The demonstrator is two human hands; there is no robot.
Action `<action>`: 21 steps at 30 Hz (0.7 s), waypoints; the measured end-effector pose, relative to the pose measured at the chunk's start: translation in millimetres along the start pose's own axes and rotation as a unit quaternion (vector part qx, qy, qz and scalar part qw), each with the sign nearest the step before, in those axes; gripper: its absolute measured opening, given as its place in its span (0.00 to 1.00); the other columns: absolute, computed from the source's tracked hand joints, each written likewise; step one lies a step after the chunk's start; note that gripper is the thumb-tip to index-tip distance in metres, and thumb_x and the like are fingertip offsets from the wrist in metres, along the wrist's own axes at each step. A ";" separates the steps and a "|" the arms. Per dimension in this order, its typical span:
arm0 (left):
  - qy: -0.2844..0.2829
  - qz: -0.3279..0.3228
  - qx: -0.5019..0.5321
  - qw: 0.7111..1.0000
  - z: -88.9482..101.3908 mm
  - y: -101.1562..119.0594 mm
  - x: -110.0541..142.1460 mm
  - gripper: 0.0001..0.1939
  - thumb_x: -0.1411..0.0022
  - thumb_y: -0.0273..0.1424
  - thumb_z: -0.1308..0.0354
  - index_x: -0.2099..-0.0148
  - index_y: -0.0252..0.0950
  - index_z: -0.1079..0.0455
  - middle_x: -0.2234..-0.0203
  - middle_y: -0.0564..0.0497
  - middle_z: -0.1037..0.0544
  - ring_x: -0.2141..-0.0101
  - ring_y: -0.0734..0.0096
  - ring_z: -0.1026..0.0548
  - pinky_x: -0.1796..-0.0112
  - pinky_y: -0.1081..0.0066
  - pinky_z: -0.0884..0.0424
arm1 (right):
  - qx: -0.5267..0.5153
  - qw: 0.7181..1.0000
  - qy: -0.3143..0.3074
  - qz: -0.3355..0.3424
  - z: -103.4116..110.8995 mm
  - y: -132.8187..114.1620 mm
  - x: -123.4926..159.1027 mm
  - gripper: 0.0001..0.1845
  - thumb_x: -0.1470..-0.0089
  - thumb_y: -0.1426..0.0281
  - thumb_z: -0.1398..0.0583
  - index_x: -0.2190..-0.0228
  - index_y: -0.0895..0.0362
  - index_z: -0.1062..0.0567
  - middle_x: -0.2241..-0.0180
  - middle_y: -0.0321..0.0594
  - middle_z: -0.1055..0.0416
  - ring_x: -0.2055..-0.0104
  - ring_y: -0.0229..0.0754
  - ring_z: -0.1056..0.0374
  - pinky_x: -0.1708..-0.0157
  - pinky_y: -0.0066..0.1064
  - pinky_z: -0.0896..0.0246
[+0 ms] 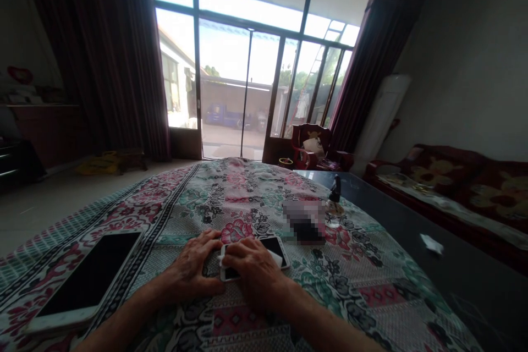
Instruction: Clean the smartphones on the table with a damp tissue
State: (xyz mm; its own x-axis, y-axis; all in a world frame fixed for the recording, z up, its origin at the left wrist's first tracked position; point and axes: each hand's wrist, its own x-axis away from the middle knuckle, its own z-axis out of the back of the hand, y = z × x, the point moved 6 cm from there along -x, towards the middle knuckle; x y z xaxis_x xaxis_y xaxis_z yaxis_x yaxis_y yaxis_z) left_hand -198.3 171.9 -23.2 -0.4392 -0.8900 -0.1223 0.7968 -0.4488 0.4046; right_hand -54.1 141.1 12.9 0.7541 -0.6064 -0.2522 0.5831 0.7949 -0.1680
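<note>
A white-framed smartphone (pixel 275 246) lies face up on the patterned tablecloth in front of me. My left hand (pixel 193 267) is at its left end, thumb at the near corner and fingers at the far corner, gripping the edge. Over the dark screen, my right hand (pixel 256 268) presses down with bent fingers on a white wipe (pixel 275 258); part of the wipe shows at the right of the hand and a bit by the fingertips. Most of the screen is hidden under this hand. A larger white tablet (pixel 88 272) with a dark screen lies at the left.
The tablecloth (pixel 231 181) covers a round table. A clear spray bottle (pixel 334 212) with a black top stands beyond my right hand, beside a blurred-out dark object (pixel 305 225). A crumpled white tissue (pixel 432 244) lies on the dark surface at right. Sofa (pixel 437 170) and chair (pixel 309 143) stand farther back.
</note>
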 end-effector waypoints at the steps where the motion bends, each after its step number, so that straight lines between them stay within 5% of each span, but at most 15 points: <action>1: -0.004 0.002 0.000 1.000 0.0 0.4 -0.1 0.38 0.56 0.40 0.33 0.42 0.38 0.35 0.36 0.40 0.41 0.36 0.44 0.48 0.38 0.49 0.48 | 0.009 1.000 0.009 -0.017 0.2 3.7 -0.4 0.14 0.41 0.70 0.43 0.53 0.52 0.28 0.51 0.39 0.30 0.51 0.45 0.39 0.49 0.36 0.46; 9: -0.003 -0.004 0.001 1.000 -0.4 -1.1 -1.7 0.40 0.57 0.45 0.32 0.42 0.39 0.36 0.36 0.42 0.40 0.36 0.45 0.48 0.38 0.49 0.49 | 0.020 0.998 0.020 -0.058 1.8 19.8 -6.1 0.17 0.42 0.74 0.44 0.52 0.51 0.27 0.51 0.37 0.30 0.51 0.45 0.39 0.50 0.36 0.47; 21: 0.003 -0.007 -0.004 1.000 -3.4 -4.5 -2.3 0.40 0.57 0.44 0.32 0.42 0.38 0.35 0.35 0.42 0.42 0.35 0.46 0.49 0.38 0.51 0.49 | 0.021 1.000 0.005 -0.021 1.5 -10.2 15.9 0.08 0.41 0.69 0.42 0.58 0.51 0.28 0.54 0.33 0.30 0.55 0.43 0.40 0.55 0.34 0.46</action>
State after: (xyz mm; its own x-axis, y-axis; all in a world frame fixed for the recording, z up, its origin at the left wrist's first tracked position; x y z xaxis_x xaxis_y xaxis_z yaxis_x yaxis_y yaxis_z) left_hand -199.5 175.7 -27.8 -0.4474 -0.8843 -0.1332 0.7939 -0.4613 0.3962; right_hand -47.6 123.3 12.1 0.7262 -0.6381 -0.2558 0.6257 0.7677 -0.1386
